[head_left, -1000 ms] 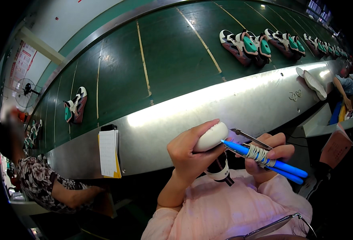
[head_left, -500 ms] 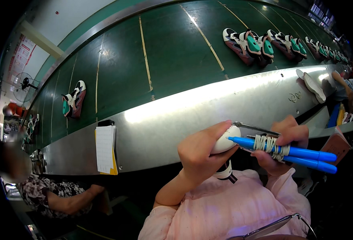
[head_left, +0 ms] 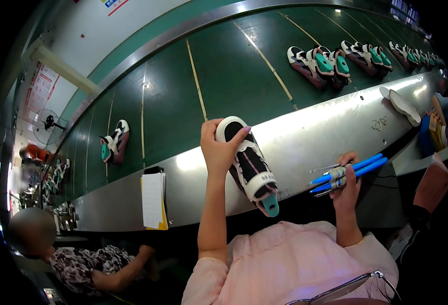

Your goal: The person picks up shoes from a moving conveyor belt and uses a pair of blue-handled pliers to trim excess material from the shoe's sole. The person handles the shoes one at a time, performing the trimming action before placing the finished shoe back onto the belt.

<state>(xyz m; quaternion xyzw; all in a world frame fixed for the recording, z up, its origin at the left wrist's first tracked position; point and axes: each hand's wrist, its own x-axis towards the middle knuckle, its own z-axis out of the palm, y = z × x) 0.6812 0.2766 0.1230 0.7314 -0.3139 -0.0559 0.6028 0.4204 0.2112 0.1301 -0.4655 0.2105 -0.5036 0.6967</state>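
Observation:
A black and white sneaker [head_left: 251, 165] with a turquoise insole hangs over the bench's near edge, toe pointing away. My left hand [head_left: 218, 145] grips it by the toe, thumb on top and fingers along the outer side. To the right, apart from the shoe, my right hand [head_left: 350, 184] is closed round a bundle of blue pens [head_left: 369, 165]. Pale bands are wound round the pens, and thin metal tools lie alongside them. What those tools are is too small to make out.
A steel ledge [head_left: 305, 137] runs along a green conveyor [head_left: 168, 91] carrying several sneakers [head_left: 313, 66] at right and one sneaker [head_left: 116, 142] at left. A clipboard with papers [head_left: 154, 201], pale loops [head_left: 379, 123] and a white shoe-shaped piece [head_left: 404, 108] lie on the ledge. Another person [head_left: 97, 264] sits at left.
My left hand has moved left and away from me with the sneaker, now turned to show its upper. The pens, earlier at its white toe, are now apart from it. The conveyor's left sneaker appears farther right.

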